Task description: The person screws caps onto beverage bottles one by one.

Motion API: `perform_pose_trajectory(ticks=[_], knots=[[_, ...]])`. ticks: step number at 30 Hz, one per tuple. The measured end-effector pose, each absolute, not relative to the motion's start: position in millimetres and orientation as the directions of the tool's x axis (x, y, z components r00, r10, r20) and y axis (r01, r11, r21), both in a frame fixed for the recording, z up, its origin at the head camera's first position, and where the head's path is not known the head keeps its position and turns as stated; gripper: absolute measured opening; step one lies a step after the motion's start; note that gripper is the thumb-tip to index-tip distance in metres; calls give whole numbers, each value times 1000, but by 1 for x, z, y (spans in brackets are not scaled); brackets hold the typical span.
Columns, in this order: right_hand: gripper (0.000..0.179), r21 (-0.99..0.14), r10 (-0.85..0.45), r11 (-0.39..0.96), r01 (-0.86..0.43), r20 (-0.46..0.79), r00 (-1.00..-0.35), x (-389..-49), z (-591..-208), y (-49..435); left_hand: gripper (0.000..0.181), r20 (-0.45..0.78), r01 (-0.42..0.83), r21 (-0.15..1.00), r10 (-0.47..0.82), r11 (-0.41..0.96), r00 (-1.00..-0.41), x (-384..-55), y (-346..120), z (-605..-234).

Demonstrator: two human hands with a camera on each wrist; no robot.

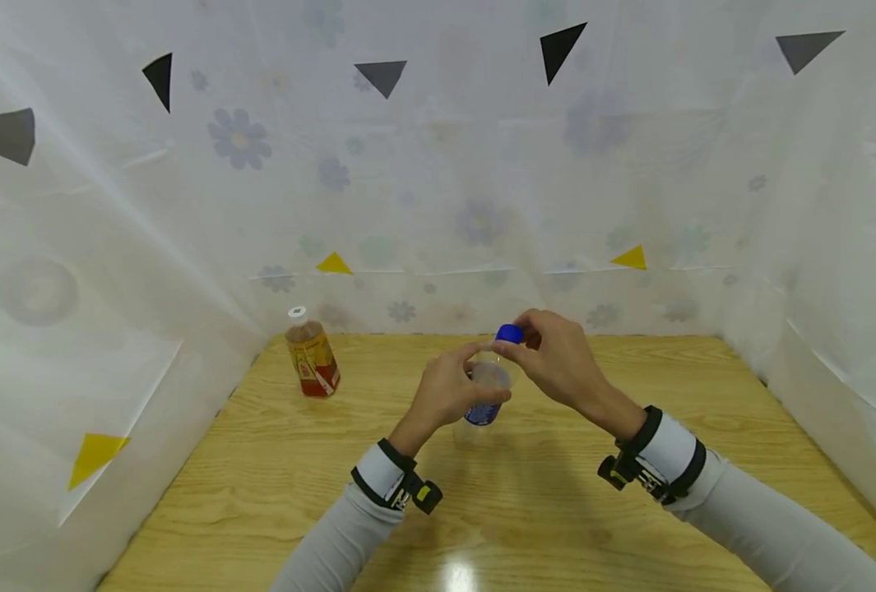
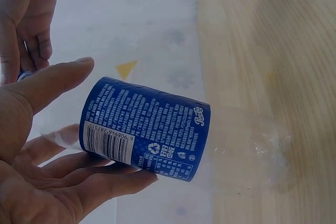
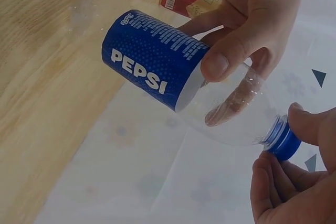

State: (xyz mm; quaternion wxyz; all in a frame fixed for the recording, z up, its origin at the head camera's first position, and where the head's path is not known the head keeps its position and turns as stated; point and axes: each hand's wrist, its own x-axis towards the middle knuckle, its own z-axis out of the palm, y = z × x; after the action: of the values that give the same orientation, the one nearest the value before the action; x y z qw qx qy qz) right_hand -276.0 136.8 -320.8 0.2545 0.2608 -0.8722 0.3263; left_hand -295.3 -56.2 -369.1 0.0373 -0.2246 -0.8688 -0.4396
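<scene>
A clear plastic Pepsi bottle (image 1: 491, 376) with a blue label (image 3: 152, 59) is held tilted over the table, its neck toward the upper right in the head view. My left hand (image 1: 443, 388) grips it around the shoulder and upper body, thumb on one side and fingers on the other. With thumb and fingers, my right hand (image 1: 559, 355) pinches the blue cap (image 3: 283, 142) at the neck. No liquid shows through the clear plastic. I cannot tell whether the base touches the table.
A bottle of reddish-brown drink (image 1: 313, 362) with a white cap and yellow-red label stands at the table's back left. The wooden table (image 1: 275, 493) is enclosed by pale flowered sheeting (image 1: 438, 181) at the back and both sides.
</scene>
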Motion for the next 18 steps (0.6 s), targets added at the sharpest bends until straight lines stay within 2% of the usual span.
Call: perform_pose_trajectory(ticks=[3,9,18], knots=[[31,-465,-280,656,-594,581,-764,-274,-321,137,73,258,419,749,356,513,-898,-295,-56,-369],[54,-477,-285,698,-534,499,-818,-270,-325,139,71,266,420,741,346,524,-900,-297,-54,-369],[69,-420,-332,705,-571,517,-789,-270,-322,141,71,267,423,734,346,532,-899,-297,-52,-369]])
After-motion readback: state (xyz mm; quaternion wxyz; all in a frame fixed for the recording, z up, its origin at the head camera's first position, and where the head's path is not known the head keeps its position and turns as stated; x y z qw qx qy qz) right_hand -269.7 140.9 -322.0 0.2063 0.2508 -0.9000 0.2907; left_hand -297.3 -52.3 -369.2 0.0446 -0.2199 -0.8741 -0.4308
